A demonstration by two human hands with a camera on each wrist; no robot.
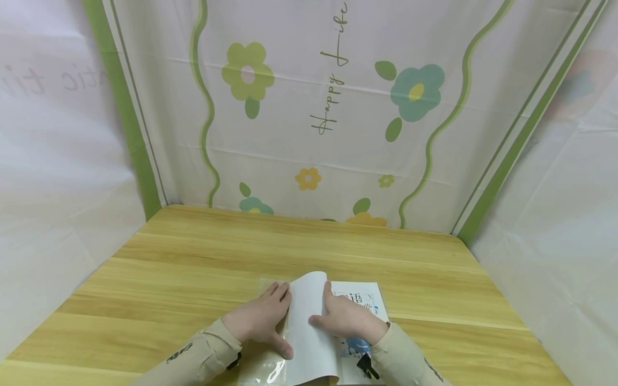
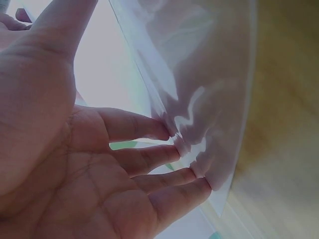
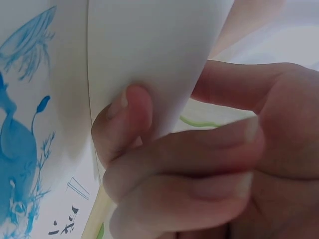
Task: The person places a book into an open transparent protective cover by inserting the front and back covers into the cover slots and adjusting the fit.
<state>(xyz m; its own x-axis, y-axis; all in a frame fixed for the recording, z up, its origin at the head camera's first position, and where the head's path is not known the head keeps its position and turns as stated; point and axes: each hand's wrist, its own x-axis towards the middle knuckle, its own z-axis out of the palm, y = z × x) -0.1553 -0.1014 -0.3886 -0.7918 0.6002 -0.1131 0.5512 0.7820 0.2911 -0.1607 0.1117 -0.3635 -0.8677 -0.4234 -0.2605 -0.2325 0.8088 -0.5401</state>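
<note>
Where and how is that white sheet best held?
I'd pinch the white sheet by its raised right side, coming from the right, as the right hand does: it bows up over the printed page there, likely leaving room for a finger beneath.

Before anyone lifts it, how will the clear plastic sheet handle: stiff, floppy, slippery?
The clear plastic sheet is probably floppy: it ripples where the left hand touches it. It's likely light, looking thin, with the tabletop showing through. Its glossy highlights suggest it may slip.
</note>
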